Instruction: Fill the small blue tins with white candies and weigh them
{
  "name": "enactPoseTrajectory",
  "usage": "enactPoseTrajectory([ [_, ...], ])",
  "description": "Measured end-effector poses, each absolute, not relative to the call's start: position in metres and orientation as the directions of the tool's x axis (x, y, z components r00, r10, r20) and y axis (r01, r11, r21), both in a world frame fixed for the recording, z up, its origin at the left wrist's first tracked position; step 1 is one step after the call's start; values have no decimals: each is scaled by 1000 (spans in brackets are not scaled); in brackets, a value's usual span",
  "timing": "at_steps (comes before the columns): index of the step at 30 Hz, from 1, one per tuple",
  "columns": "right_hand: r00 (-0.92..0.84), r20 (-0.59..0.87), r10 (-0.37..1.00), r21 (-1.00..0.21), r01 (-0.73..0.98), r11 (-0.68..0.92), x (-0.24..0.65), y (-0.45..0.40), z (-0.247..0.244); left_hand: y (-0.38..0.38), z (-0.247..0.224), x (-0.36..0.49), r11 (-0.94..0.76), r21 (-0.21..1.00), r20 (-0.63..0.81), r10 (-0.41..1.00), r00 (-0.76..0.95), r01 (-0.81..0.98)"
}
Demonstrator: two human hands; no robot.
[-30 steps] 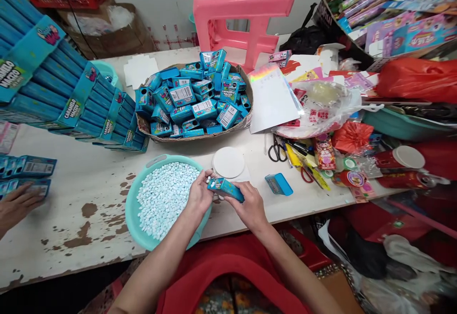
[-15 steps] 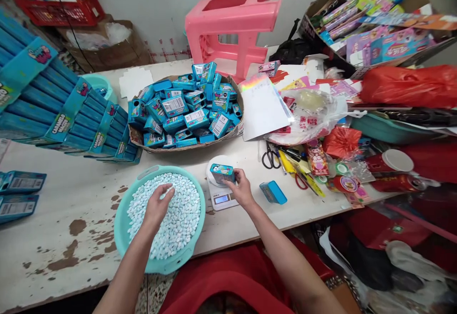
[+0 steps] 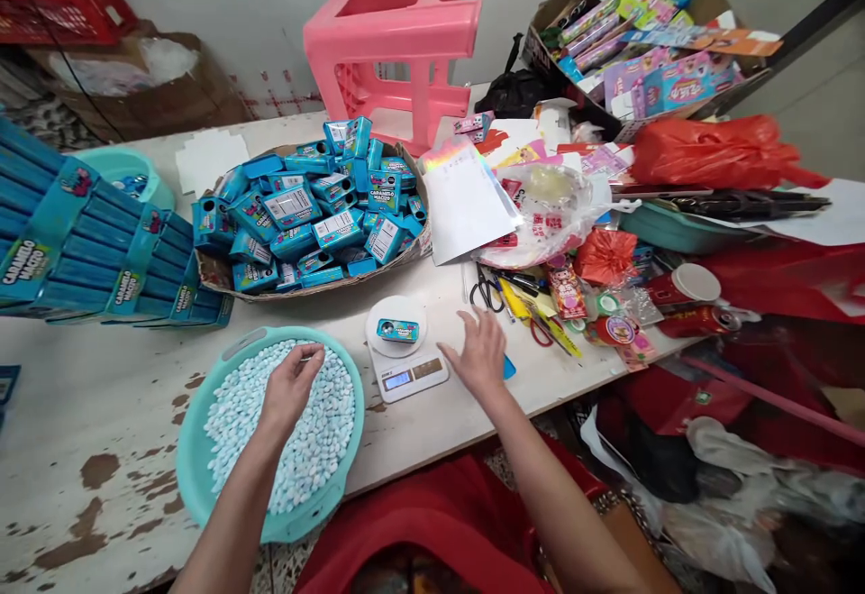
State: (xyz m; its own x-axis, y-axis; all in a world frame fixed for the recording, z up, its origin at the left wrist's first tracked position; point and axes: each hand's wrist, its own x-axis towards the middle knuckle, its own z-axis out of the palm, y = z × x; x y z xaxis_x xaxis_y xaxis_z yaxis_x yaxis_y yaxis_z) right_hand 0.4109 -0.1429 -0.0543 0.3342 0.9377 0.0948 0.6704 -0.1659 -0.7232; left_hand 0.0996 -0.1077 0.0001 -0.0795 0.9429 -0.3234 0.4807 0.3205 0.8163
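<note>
A small blue box (image 3: 397, 331) lies on the round plate of a white scale (image 3: 414, 375) whose display is lit. My right hand (image 3: 478, 349) is just right of the scale, fingers spread, holding nothing. It partly covers another blue box (image 3: 509, 367) on the table. Above the turquoise basin (image 3: 358, 396) of pale blue candies (image 3: 317, 432), my left hand (image 3: 295, 382) has its thumb and fingertips pressed together. Whatever it may hold is too small to make out.
Behind the basin stands a cardboard tray (image 3: 317, 290) piled with blue boxes. Stacked blue display packs (image 3: 101, 242) are on the left. A pink stool (image 3: 398, 26) lies behind, with scissors (image 3: 487, 289), papers (image 3: 466, 206) and a cup (image 3: 682, 286) to the right.
My right hand has let go of the blue box, which now rests on the scale, and has opened and moved right. The left hand stays over the basin. The view has shifted.
</note>
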Motion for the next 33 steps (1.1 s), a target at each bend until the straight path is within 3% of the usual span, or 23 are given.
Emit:
enactPoseTrajectory([
  [2, 429, -39, 903, -598, 714, -365, 438, -152, -52, -100, 2, 107, 316, 828, -319, 945, -73, 464],
  [4, 456, -148, 877, -559, 694, -455, 465, -163, -51, -94, 3, 115, 308, 838, -316, 947, -60, 451],
  [7, 449, -207, 869, -655, 597, -464, 500, -191, -46, -89, 1, 123, 286, 850, -308, 951, -22, 442],
  [10, 527, -246, 813, -930, 107, -351, 519, -227, -38, -87, -3, 128, 255, 849, -292, 956, 8, 463],
  [12, 567, -302, 766, -953, -159, -257, 520, -249, -37, -84, -4, 132, 214, 824, -265, 964, 22, 524],
  [14, 566, -352, 746, -932, -284, -224, 513, -263, -40, -79, -4, 141, 93, 789, -158, 986, 54, 608],
  [18, 495, -379, 782, -906, -370, -205, 482, -264, -49, -64, -9, 176, -300, 646, 109, 946, 305, 702],
  [21, 416, -372, 830, -894, -400, -200, 456, -252, -51, -54, -20, 204, -421, 588, 14, 859, 512, 691],
  [24, 318, -361, 877, -893, -388, -227, 431, -240, -48, -50, -20, 207, -406, 578, -92, 829, 551, 708],
  [27, 259, -334, 906, -898, -379, -223, 411, -232, -42, -63, 5, 163, -323, 570, 22, 925, 380, 755],
  [29, 240, -318, 917, -905, -366, -217, 400, -228, -39, -82, 31, 108, -176, 530, 129, 984, 126, 830],
  [33, 189, -358, 915, -868, -430, -250, 381, -223, -34, -127, 67, -27, 366, 279, 151, 896, -417, 888],
])
